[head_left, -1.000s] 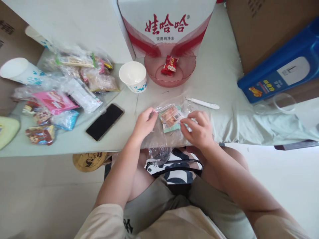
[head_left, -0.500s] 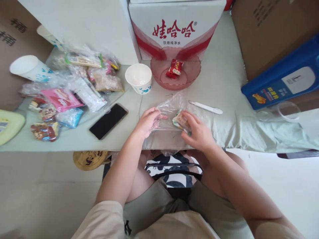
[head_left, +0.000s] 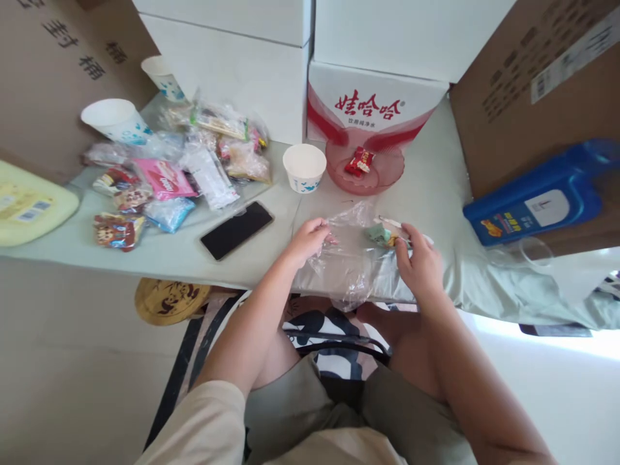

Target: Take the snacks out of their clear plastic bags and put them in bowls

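My left hand [head_left: 310,237] pinches the left edge of a clear plastic bag [head_left: 346,261] that lies on the table's front edge and hangs a little over it. My right hand [head_left: 420,261] is closed on a small green snack packet [head_left: 380,235] at the bag's right side, just in front of a white pen-like stick [head_left: 387,222]. Behind them stands a pink glass bowl [head_left: 382,177] with a red wrapped candy [head_left: 359,161] in it.
A white paper cup [head_left: 304,167] stands left of the bowl, a black phone [head_left: 237,229] nearer the front. A heap of snack packets [head_left: 184,174] and more paper cups fill the left. Cardboard boxes line the back; a blue jug [head_left: 537,203] lies right.
My right hand has drawn the green packet out to the right, away from the bag's middle. My left hand kept its pinch on the bag. The view tilted up and shifted.
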`<state>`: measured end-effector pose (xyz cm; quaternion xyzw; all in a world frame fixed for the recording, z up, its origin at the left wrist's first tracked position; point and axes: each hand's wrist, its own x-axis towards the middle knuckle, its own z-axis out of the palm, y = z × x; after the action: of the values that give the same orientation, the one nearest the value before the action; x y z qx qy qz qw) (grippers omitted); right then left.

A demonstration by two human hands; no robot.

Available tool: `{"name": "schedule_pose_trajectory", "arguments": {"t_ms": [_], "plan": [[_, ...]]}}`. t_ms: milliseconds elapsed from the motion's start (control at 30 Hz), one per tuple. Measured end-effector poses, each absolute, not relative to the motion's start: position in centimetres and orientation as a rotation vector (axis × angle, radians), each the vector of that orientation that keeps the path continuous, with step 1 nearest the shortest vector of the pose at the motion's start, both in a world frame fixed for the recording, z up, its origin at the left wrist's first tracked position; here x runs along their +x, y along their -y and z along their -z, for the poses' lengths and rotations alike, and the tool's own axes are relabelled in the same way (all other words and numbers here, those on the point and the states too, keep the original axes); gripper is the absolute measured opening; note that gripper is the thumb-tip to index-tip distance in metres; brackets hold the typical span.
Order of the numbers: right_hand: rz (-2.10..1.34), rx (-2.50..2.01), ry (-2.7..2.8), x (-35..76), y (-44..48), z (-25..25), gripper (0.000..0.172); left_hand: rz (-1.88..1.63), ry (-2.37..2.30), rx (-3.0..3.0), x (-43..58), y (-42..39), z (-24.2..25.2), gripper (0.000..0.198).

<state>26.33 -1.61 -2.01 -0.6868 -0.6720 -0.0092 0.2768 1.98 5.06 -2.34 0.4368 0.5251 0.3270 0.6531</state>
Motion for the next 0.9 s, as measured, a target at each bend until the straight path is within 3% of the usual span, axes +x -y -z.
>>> {"name": "schedule_pose_trajectory", "arguments": {"t_ms": [167, 333, 600, 733, 900], "plan": [[0.189, -1.96, 2.123, 23.9, 1.0, 0.6, 0.045, -0.728, -1.176, 1.097, 1.8, -4.9, 2.3, 0.013], [0.057, -2.102, 2.295, 24.2, 0.1, -1.3, 0.046, -0.719, -1.192, 1.202, 1.2, -5.1, 2.4, 0.014], [-0.569, -1.8, 1.652, 27.1, -3.5, -5.7, 0.029, -0.739, -1.266, 1.381, 0.1, -5.8, 2.8, 0.013], [-0.582, -1.689, 1.333, 27.0, -9.2, -6.6, 0.022, -0.732, -1.248, 1.403, 0.2, -6.0, 2.7, 0.014], [-0.499, -1.686, 1.47, 27.7, -19.1, -6.1, 0.017, -0.697, -1.241, 1.395, 0.6, -6.2, 3.0, 0.013]]}}
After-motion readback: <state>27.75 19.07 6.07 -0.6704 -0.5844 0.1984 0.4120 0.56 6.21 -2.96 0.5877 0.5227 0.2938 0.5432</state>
